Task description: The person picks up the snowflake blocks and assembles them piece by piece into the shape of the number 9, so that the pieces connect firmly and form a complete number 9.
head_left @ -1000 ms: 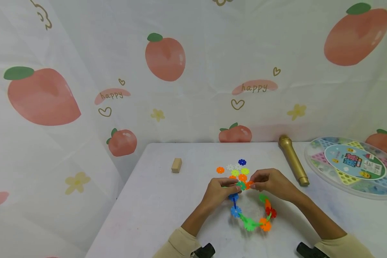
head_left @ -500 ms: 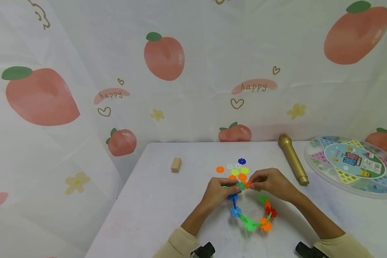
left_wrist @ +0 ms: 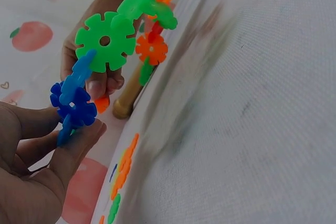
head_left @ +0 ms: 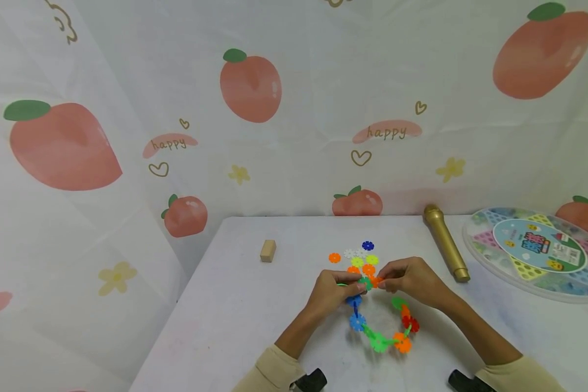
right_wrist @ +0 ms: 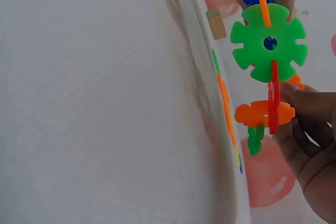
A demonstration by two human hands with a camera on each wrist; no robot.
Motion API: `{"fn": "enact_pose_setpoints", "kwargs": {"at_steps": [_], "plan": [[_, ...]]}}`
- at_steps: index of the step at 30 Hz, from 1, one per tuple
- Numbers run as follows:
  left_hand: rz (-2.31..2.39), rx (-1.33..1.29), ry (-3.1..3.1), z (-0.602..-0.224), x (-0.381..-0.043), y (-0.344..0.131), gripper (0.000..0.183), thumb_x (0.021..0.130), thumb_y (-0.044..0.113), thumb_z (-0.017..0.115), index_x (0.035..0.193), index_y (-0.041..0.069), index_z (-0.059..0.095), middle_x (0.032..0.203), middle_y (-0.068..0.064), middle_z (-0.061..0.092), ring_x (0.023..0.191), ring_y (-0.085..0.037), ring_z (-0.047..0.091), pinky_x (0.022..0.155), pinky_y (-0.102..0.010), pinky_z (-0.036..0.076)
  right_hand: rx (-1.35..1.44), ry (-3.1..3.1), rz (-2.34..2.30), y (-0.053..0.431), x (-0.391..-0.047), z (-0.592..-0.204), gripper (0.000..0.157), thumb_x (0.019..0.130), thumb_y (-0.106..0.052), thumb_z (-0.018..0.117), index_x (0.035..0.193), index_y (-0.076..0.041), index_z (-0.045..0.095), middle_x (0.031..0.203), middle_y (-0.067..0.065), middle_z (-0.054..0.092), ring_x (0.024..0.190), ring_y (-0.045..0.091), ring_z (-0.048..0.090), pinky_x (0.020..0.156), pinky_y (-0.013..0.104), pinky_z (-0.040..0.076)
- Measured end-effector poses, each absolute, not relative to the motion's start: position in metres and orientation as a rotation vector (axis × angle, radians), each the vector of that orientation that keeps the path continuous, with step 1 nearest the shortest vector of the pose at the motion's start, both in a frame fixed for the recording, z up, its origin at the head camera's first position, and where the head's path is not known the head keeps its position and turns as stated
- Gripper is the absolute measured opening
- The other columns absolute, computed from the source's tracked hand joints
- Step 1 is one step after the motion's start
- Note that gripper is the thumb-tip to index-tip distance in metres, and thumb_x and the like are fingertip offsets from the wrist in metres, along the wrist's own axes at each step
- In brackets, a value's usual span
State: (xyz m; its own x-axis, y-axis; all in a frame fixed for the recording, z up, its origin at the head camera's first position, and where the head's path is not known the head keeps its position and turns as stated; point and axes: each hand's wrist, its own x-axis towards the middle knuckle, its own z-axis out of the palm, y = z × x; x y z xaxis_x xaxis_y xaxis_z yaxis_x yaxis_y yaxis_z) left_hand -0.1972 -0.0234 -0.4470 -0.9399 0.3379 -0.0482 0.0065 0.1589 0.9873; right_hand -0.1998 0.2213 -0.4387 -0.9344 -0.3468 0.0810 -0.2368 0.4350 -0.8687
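In the head view, my left hand pinches one end of a looped chain of slotted plastic flower discs, at a blue disc. From there the chain hangs in a curve through a lighter blue disc, a green disc, an orange disc and a red disc. Between thumb and fingers, my right hand holds a loose orange disc, mostly covered in the right wrist view. Close by is another green disc; I cannot tell whether it is held or lies behind.
Several loose discs lie beyond the hands on the white table, among them an orange disc and a dark blue disc. A wooden block sits left, a gold microphone-shaped tube right, beside a round game box.
My right hand has shifted very slightly left with the orange disc, closer to the left hand's fingertips. The chain has swayed a little; the left hand stays put.
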Motion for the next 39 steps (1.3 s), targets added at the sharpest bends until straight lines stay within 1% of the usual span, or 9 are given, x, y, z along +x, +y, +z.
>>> {"fn": "enact_pose_setpoints", "kwargs": {"at_steps": [5,12,17,26,33,39], "plan": [[1.865,0.355,2.14,-0.4477,-0.197,-0.0233,0.03,0.097,0.015,0.079,0.122,-0.002,0.078,0.095,-0.009,0.082,0.091,-0.02,0.081,0.083,-0.027,0.063,-0.544,2.588,-1.512,0.2227,-0.2003,-0.441,0.005,0.093,-0.014,0.081,0.094,-0.009,0.081,0.085,0.012,0.077,0.074,0.029,0.071,0.068,0.034,0.062],[1.869,0.354,2.143,-0.4471,-0.1968,-0.0234,0.029,0.097,0.015,0.079,0.121,-0.002,0.078,0.096,-0.009,0.082,0.091,-0.02,0.081,0.083,-0.028,0.063,-0.55,2.569,-1.53,0.222,-0.1994,-0.4411,0.007,0.092,-0.014,0.082,0.093,-0.007,0.081,0.081,0.014,0.076,0.071,0.031,0.071,0.066,0.035,0.062],[1.864,0.372,2.124,-0.4459,-0.1962,-0.024,0.031,0.098,0.015,0.078,0.123,-0.003,0.077,0.097,-0.009,0.082,0.093,-0.02,0.081,0.083,-0.028,0.063,-0.565,2.554,-1.548,0.223,-0.199,-0.44,0.007,0.092,-0.013,0.082,0.093,-0.006,0.081,0.084,0.016,0.077,0.073,0.033,0.072,0.068,0.035,0.063],[1.871,0.391,2.085,-0.4444,-0.196,-0.0249,0.034,0.098,0.013,0.077,0.126,-0.006,0.074,0.098,-0.011,0.082,0.093,-0.021,0.081,0.082,-0.028,0.063,-0.588,2.547,-1.554,0.2242,-0.1985,-0.4401,0.004,0.092,-0.01,0.081,0.092,-0.007,0.082,0.087,0.016,0.078,0.075,0.033,0.072,0.069,0.036,0.064],[1.871,0.386,2.063,-0.4442,-0.197,-0.0254,0.033,0.099,0.012,0.076,0.127,-0.006,0.074,0.1,-0.011,0.082,0.095,-0.022,0.081,0.083,-0.028,0.063,-0.591,2.544,-1.559,0.2236,-0.1979,-0.4387,0.004,0.093,-0.009,0.079,0.092,-0.007,0.083,0.088,0.016,0.078,0.075,0.034,0.072,0.07,0.037,0.064],[1.864,0.409,2.065,-0.4438,-0.1965,-0.0262,0.031,0.098,0.014,0.077,0.124,-0.003,0.076,0.099,-0.01,0.082,0.094,-0.022,0.081,0.08,-0.027,0.064,-0.594,2.533,-1.556,0.2255,-0.1987,-0.4379,0.004,0.093,-0.008,0.079,0.091,-0.008,0.083,0.088,0.013,0.079,0.076,0.032,0.073,0.072,0.037,0.064]]}}
